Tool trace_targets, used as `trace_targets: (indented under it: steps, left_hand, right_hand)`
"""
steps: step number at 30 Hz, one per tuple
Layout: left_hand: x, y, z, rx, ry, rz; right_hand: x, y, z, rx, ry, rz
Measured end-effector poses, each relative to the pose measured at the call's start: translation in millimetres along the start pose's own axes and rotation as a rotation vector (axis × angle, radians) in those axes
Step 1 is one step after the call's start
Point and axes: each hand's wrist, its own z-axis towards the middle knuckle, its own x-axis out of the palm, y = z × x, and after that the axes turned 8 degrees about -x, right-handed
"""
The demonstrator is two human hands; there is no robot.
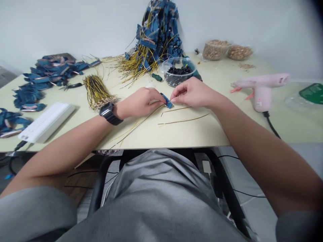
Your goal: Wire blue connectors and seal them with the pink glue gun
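My left hand [141, 102] and my right hand [193, 92] meet at the middle of the pale table [202, 134]. Between their fingertips they pinch a small blue circuit strip [167, 100]. A thin yellow wire [136, 126] trails from the strip toward the table's front edge, under my left hand. Two loose yellow wires [184, 120] lie just in front of my right hand. A dark watch [110, 113] sits on my left wrist.
A tall heap of blue strips with yellow wires [156, 37] rises at the back. A clear bowl of black parts [179, 72], a bundle of yellow wires [97, 90], a pink glue gun [261, 89], a white box [46, 121] and more blue strips [47, 72] surround my hands.
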Motion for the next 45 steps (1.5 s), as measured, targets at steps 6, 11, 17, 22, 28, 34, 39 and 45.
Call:
trace_targets:
  steps: [6,11,17,22,28,34,39,45]
  left_hand:
    - [-1.9,-2,-3,-0.038,0.01,0.045]
    - [-3.1,-4,-4,-0.056,0.012,0.047]
    - [-1.3,-3,-2,-0.058,-0.003,0.045]
    - [0.4,-6,-3,-0.104,-0.021,0.079]
    - [3.5,-13,-4,-0.14,-0.036,0.077]
    - [5.8,-18,-5,-0.159,-0.047,0.086]
    - [6.1,-18,-5,-0.163,-0.051,0.084]
    - [7.0,-19,-5,-0.18,-0.059,0.072]
  right_hand:
    - [0,1,-1,0.05,0.015,0.008]
    - [0,-2,0,0.07,0.021,0.014]
    - [1,-5,0,0.055,0.052,0.026]
    - [3,-4,-1,0.052,0.049,0.035]
    - [4,-3,-1,0.054,0.033,0.009]
    - [5,-1,0,0.047,0.013,-0.001]
    - [6,-3,0,0.019,0.008,-0.009]
    - [8,-7,0,0.023,0.028,0.008]
